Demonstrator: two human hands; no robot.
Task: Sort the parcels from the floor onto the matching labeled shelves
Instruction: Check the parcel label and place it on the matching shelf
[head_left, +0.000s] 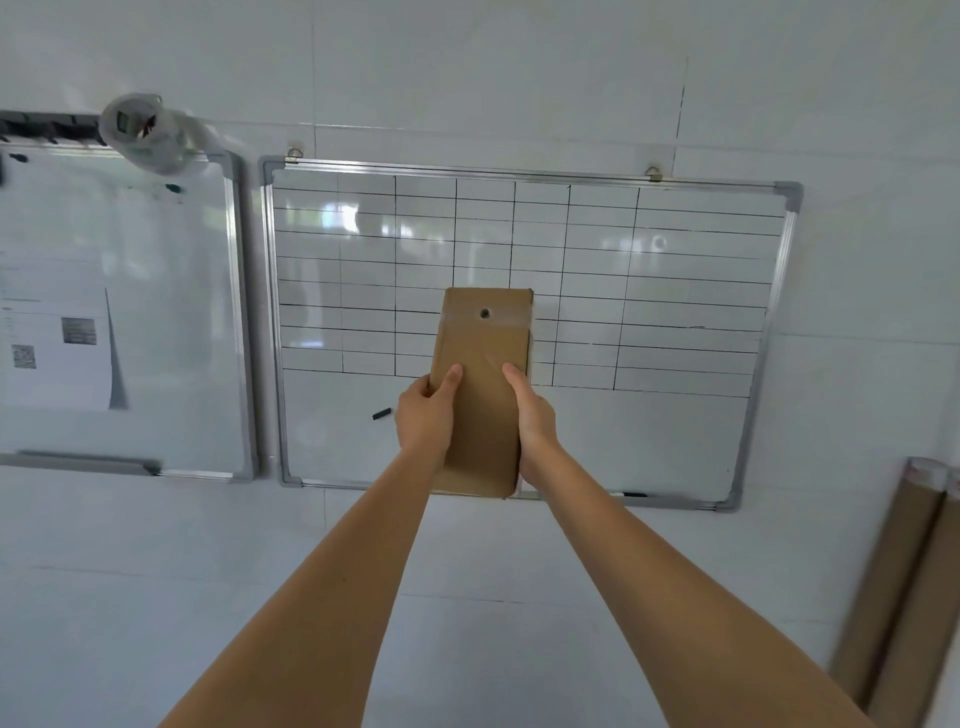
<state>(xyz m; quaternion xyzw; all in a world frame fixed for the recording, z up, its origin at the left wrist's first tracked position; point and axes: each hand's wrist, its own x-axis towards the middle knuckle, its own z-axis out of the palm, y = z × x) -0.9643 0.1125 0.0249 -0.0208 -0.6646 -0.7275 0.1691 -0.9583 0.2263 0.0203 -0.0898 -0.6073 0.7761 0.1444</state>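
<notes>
Parcel (485, 395): flat brown cardboard, held up at centre, long side upright, in front of gridded whiteboard (675, 291). Small dark hole near top edge; band of clear tape across it. No readable label on facing side.

Left hand (426, 415) grips left edge, thumb lying on front face. Right hand (535, 415) grips right edge, thumb likewise on front. Both arms stretched forward.

Grid cells on board blank. Black marker (382, 414) on board, just left of left hand.

Second whiteboard (171, 312) at far left, with paper sheet (57, 348) bearing QR-like code and blurred print, unreadable.

Cardboard tubes (904, 597) lean at lower right.
</notes>
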